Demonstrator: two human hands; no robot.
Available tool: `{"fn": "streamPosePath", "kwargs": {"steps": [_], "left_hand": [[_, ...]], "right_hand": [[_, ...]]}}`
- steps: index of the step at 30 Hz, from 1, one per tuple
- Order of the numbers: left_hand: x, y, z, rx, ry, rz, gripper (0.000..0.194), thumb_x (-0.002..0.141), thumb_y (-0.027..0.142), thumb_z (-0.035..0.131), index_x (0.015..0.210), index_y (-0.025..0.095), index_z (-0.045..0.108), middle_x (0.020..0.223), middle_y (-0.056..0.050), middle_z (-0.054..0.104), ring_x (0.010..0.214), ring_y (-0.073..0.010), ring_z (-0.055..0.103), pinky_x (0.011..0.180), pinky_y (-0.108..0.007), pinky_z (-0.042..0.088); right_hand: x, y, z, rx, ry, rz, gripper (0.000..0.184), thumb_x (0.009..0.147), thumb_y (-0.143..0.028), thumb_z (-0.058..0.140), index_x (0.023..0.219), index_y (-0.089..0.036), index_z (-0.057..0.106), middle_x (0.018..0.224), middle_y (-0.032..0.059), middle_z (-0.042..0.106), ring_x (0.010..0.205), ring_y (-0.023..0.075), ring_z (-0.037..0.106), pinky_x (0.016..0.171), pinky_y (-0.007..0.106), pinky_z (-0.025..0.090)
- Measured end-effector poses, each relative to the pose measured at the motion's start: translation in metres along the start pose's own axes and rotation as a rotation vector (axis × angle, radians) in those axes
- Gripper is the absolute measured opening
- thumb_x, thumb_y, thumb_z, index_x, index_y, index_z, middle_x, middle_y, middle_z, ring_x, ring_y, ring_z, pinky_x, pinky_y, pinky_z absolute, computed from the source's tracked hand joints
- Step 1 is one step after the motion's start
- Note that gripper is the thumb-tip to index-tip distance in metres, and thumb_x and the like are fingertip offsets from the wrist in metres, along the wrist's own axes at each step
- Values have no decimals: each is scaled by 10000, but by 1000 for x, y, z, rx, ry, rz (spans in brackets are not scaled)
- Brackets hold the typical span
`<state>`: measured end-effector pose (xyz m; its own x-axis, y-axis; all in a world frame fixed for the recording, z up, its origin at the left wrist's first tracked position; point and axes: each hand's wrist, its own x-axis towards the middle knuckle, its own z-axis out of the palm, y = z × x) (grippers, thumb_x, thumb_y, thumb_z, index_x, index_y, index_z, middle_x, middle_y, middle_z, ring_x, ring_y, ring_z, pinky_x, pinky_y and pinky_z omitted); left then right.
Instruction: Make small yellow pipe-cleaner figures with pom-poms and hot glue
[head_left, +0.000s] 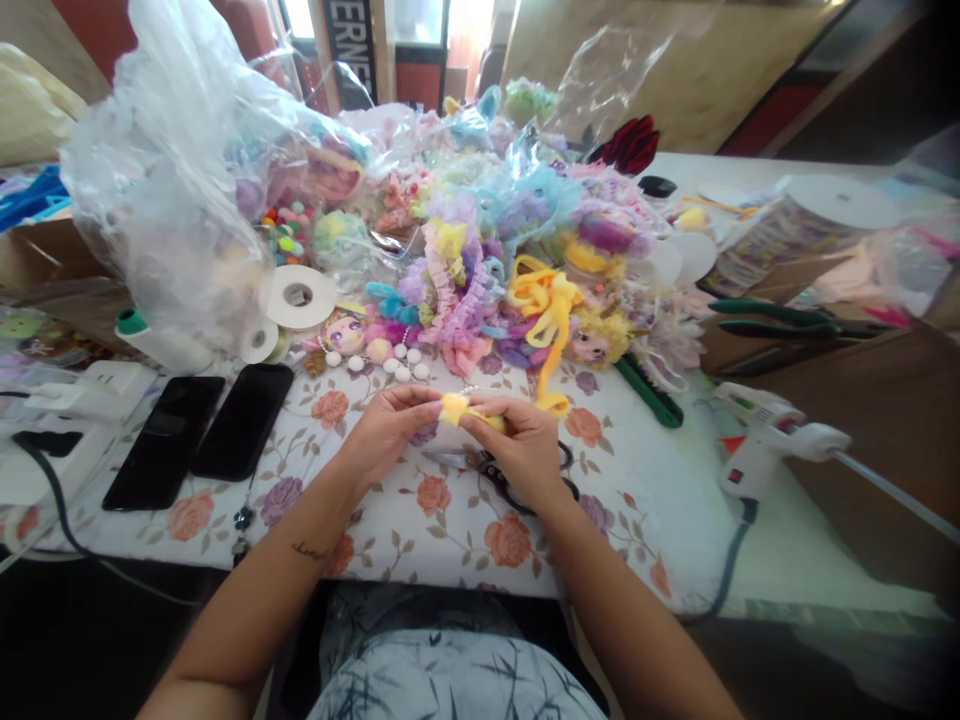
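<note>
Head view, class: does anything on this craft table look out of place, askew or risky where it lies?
The glue gun lies tipped on its side near the table's right edge, its cord hanging over the front. The scissors lie half hidden under the right hand. Both hands pinch a yellow ribbon piece; the left hand holds its other end.

Both forearms come from the bottom of the frame and meet at its centre. The left hand (386, 430) and right hand (517, 445) are touching, fingertips pinched together.

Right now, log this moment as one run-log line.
left hand: pinching yellow ribbon piece | right hand: pinching same piece | scissors: on tablecloth under hands | glue gun: right, untouched
</note>
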<state>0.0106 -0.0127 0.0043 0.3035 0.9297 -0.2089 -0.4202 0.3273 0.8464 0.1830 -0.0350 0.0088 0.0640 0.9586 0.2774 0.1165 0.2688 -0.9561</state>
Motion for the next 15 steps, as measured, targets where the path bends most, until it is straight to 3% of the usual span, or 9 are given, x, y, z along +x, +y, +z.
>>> {"fn": "streamPosePath", "kwargs": {"steps": [5, 15], "left_hand": [[1, 1, -2, -7, 28, -60, 182, 577, 209, 856, 725, 179, 756, 678, -14, 695, 600, -102, 590, 597, -235, 474], [3, 1, -5, -66, 11, -128, 198, 510, 162, 872, 660, 162, 743, 670, -22, 707, 631, -106, 618, 643, -237, 480]], "right_hand": [[-1, -1, -1, -19, -25, 11, 54, 716, -235, 761, 692, -236, 713, 871, 30, 788, 816, 232, 739, 770, 369, 599], [0, 1, -3, -8, -70, 2, 66, 714, -257, 779, 695, -230, 722, 874, 44, 789, 800, 239, 745, 756, 367, 607]]}}
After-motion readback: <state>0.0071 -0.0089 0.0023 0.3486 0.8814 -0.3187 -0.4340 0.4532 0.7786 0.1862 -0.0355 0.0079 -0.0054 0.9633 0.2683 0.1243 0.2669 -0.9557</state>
